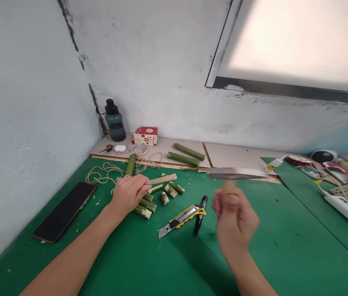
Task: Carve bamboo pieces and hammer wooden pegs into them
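Note:
My left hand (129, 192) is closed round a pale bamboo stick (163, 179) that points right, just above several short cut green bamboo pieces (149, 204) lying on the green mat (130, 263). My right hand (233, 218), blurred by motion, grips the wooden handle of a broad-bladed knife (233, 173) whose blade lies level and reaches out to both sides above the hand. A yellow utility knife (180, 220) and a black marker (201, 214) lie between my hands.
A black phone (64, 211) lies at the left. Twine (106, 174), longer green bamboo lengths (183, 158), a dark bottle (115, 121), a red-and-white box (146, 135) and a wire coil sit near the wall. Cluttered items and a white power strip (346, 207) are at the right.

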`<state>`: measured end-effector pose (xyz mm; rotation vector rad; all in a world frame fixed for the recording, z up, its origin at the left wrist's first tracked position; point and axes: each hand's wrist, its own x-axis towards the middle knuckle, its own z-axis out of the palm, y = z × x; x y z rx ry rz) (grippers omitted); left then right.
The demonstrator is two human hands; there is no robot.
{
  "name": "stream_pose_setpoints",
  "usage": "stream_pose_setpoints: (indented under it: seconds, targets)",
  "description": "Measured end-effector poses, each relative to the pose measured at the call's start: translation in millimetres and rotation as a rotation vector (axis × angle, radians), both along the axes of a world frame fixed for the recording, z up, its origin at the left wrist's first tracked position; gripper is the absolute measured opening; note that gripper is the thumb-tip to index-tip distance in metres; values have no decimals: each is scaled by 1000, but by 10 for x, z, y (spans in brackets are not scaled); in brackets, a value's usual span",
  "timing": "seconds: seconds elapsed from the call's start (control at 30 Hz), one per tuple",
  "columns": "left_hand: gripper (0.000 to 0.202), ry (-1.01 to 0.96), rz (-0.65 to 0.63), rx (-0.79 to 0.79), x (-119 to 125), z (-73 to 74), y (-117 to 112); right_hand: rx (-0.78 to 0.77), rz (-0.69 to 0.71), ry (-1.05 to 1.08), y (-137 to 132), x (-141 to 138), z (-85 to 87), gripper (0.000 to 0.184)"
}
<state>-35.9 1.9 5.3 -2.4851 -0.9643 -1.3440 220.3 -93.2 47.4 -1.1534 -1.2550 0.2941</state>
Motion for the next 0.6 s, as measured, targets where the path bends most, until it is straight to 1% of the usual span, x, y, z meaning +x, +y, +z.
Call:
stream_pose_setpoints:
  seconds: [0.03, 0.07, 0.17, 0.2, 0.23, 0.33, 0.37, 0.4, 0.47, 0.53, 0.6]
  targets:
    - [45, 3, -5, 8, 7, 4, -7, 37, -23, 44, -5, -6, 0, 36]
    - [46, 12, -10, 18, 15, 7, -14, 25, -8, 24, -10, -14, 0, 37]
    - [47, 34, -7, 24, 27, 11, -23, -167, 159, -255, -20, -38, -5, 33]
    - [47, 24, -1, 15, 25, 10, -19, -185, 176, -275, -17, -41, -3, 33]
    - [47, 7, 3, 2, 18, 9, -14, -152, 154, -211, -10, -39, 6, 34]
    - [46, -39, 2, -27, -6, 5, 1, 70, -8, 176, 32, -13, 78, 38]
    - [46, -39, 0, -28, -10, 4, 2, 126, -54, 254, 47, -2, 108, 38]
    - [46, -38, -3, -27, -12, 4, 1, 162, -86, 287, 59, 6, 135, 39]
    - [45, -36, -10, -22, -7, 1, -6, 205, -123, 269, 66, 15, 156, 39]
    - [45, -38, -20, -18, 1, -5, -12, 218, -113, 209, 49, 12, 127, 40]
    - [45, -38, -27, -15, 3, -13, -11, 92, -18, 26, 20, 7, 70, 38]
